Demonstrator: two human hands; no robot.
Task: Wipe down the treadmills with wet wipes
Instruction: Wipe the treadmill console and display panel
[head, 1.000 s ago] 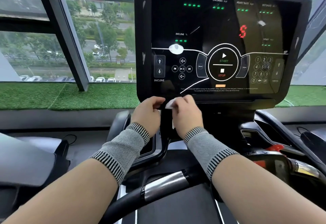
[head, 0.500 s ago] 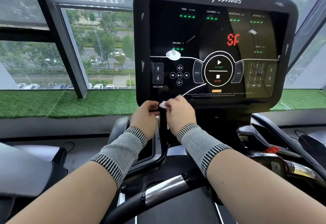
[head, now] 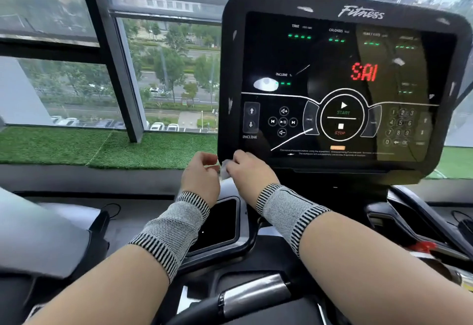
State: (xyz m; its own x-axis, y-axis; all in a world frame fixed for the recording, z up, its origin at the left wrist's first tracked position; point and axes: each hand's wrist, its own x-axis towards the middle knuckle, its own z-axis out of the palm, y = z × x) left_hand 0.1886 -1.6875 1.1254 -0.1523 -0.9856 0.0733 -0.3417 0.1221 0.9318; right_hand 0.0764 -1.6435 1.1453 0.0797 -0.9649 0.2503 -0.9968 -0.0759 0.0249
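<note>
The treadmill's black console stands right in front of me, lit with red letters and green dashes. Just below its lower left corner both hands meet on a small white wet wipe. My right hand pinches the wipe from the right. My left hand has curled fingers at the wipe's left edge and appears to pinch it too. Most of the wipe is hidden between the fingers. Both wrists wear grey knit bands with striped cuffs.
A black tray pocket lies under the hands. The curved handlebar with a silver grip crosses below. A red safety clip sits at the right. Green turf and a window frame post lie beyond, and a neighbouring machine sits left.
Both hands with the wipe have risen from under the console to its lower left corner. The view has shifted left. The red display changed from S to SAI.
</note>
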